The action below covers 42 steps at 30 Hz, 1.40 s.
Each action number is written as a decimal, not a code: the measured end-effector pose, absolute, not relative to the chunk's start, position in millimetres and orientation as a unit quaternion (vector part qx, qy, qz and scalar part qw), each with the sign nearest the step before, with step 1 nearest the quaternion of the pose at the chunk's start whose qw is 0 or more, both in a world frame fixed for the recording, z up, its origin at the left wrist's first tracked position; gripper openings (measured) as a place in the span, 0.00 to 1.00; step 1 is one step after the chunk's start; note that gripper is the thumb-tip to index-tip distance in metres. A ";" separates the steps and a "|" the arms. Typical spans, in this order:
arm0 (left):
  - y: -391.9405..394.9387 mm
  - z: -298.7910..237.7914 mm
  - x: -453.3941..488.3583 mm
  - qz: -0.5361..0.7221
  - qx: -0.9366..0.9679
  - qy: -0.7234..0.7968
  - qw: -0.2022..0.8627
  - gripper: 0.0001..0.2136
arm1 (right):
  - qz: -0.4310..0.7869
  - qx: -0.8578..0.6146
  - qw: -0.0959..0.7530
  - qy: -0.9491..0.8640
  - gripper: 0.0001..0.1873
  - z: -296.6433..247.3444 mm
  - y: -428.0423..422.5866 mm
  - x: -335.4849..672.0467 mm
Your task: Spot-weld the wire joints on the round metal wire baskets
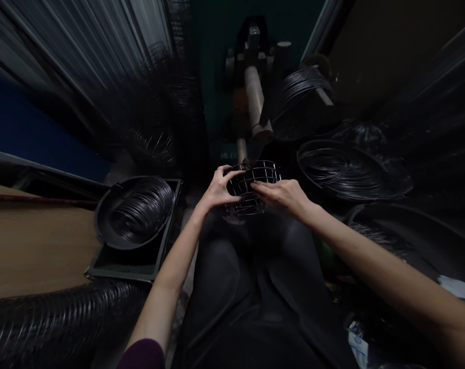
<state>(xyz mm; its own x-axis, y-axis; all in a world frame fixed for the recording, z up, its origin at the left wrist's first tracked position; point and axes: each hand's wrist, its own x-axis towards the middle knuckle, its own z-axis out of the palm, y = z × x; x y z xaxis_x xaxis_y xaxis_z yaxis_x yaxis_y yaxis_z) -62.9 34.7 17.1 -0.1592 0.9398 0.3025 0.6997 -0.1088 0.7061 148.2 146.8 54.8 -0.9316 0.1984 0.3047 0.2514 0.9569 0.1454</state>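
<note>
A round basket of dark wire mesh point(271, 173) is in front of my knees, just below the welding machine's arms. My left hand point(219, 189) holds it at the left side, with thumb and fingers curved wide around the wires. On the right, my right hand point(284, 196) has its fingertips pinched together at the near wires of the basket. Whether a separate piece of wire is in that pinch is too dark to tell. Just behind the basket, the lower electrode rod point(241, 148) of the machine reaches toward its far rim, under the thick upper arm point(255, 95).
To the left, a dark pan point(102, 225) of wire rings rests on a green crate point(121, 274). Wire rings fill another round pan point(355, 195) at right, with a ring bundle point(303, 84) above it. Stacked wire rings point(59, 318) lie at lower left.
</note>
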 end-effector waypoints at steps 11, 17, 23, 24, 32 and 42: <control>44.7 19.4 -72.9 0.383 0.638 0.650 0.155 0.37 | -0.066 -0.132 0.146 -0.978 0.19 50.4 156.8 142.0; 43.1 26.1 -71.3 0.397 0.630 0.652 0.145 0.34 | -0.035 -0.169 0.162 -0.972 0.18 44.6 153.7 148.7; 55.9 26.8 -78.7 0.408 0.616 0.656 0.156 0.34 | -0.013 -0.243 0.214 -0.946 0.12 42.4 163.4 146.2; 59.0 26.7 -81.5 0.410 0.614 0.656 0.156 0.34 | -0.003 -0.245 0.216 -0.945 0.12 42.9 166.3 143.7; 69.5 25.1 -94.8 0.410 0.632 0.641 0.145 0.34 | 0.067 -0.262 0.235 -0.933 0.11 41.2 177.9 132.6; 95.7 23.6 -117.4 0.478 0.622 0.598 0.164 0.41 | 0.100 -0.309 0.257 -0.910 0.11 47.1 194.0 103.9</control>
